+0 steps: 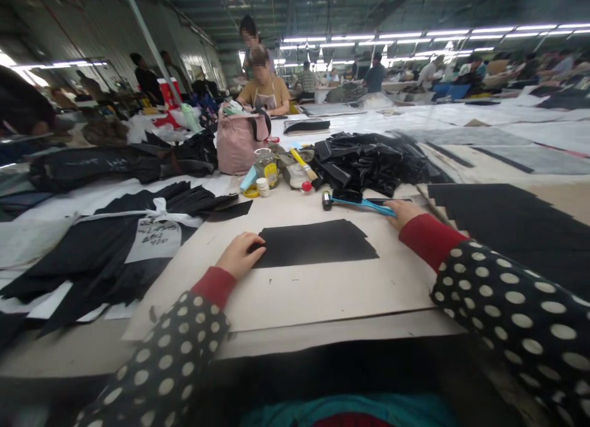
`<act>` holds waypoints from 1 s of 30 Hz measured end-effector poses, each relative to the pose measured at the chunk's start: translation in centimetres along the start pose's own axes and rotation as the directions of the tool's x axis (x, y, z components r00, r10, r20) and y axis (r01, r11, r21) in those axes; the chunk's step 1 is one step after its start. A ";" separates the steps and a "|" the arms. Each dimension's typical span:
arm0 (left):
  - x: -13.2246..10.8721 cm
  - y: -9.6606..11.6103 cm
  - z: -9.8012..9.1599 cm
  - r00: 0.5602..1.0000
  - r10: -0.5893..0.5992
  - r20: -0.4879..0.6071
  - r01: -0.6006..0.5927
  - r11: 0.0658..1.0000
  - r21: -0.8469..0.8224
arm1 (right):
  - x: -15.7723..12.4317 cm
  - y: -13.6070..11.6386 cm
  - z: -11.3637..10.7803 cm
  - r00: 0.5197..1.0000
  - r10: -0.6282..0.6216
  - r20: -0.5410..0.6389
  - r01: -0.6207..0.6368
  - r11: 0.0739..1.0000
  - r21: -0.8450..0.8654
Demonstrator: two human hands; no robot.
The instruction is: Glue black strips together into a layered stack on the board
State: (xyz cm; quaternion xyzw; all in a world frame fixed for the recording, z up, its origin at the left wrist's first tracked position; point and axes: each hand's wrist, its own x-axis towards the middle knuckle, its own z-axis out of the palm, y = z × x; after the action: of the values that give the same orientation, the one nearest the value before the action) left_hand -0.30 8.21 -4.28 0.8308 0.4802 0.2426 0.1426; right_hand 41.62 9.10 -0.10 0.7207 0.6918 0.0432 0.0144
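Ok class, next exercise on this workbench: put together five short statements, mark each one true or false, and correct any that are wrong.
1. The left hand is at the left end of the flat black piece. True.
2. The right hand rests on that same piece. False: it is clear of the piece, at one end of the blue tool.
3. The pink bag stands farther away than the flat black piece. True.
4. The handwritten label lies to the right of the flat black piece. False: it lies to its left, on the tied black bundle.
5. Both spotted sleeves end in red cuffs. True.
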 end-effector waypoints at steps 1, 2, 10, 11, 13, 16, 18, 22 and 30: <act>-0.1 0.0 0.0 1.000 0.003 -0.007 -0.003 1.000 -0.010 | 0.5 0.6 0.5 1.000 0.025 0.007 -0.025 1.000 -0.017; -0.1 0.1 -0.1 1.000 0.002 -0.011 -0.003 1.000 -0.020 | 0.8 0.9 1.1 0.999 0.037 0.015 -0.037 0.999 -0.031; -0.3 0.1 0.1 0.991 0.014 -0.136 -0.018 0.999 -0.027 | 0.8 0.5 1.2 0.997 0.076 -0.019 -0.077 0.995 -0.057; -0.2 -0.1 0.2 0.989 0.016 -0.150 -0.017 1.000 -0.007 | 0.3 0.1 0.6 0.995 0.100 -0.027 -0.101 0.994 -0.034; -0.1 -0.6 0.5 0.988 0.007 -0.154 0.000 0.999 0.043 | -1.0 -1.5 -0.9 0.988 0.145 -0.052 -0.142 0.988 0.066; -0.1 -0.7 0.8 0.994 -0.022 -0.103 0.036 0.990 0.139 | -3.8 -6.4 -2.5 0.991 0.049 -0.121 -0.008 0.947 0.320; -0.2 -0.2 0.9 0.998 -0.055 -0.018 0.057 0.974 0.220 | -6.0 -10.8 -2.7 0.980 -0.128 -0.152 0.183 0.879 0.441; -0.6 1.2 1.2 0.960 -0.181 0.213 0.084 0.913 0.399 | -9.9 -15.8 -0.5 0.920 -0.375 -0.111 0.381 0.793 0.476; -0.3 1.7 1.1 0.934 -0.220 0.282 0.067 0.882 0.467 | -14.3 1.8 1.6 0.994 0.113 -0.002 -0.108 0.956 0.274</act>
State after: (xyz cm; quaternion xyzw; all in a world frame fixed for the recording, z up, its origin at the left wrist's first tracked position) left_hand 1.39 7.08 -4.53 0.8311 0.5538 -0.0278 0.0420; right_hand 43.02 -5.22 -2.19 0.7529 0.6498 -0.0457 -0.0937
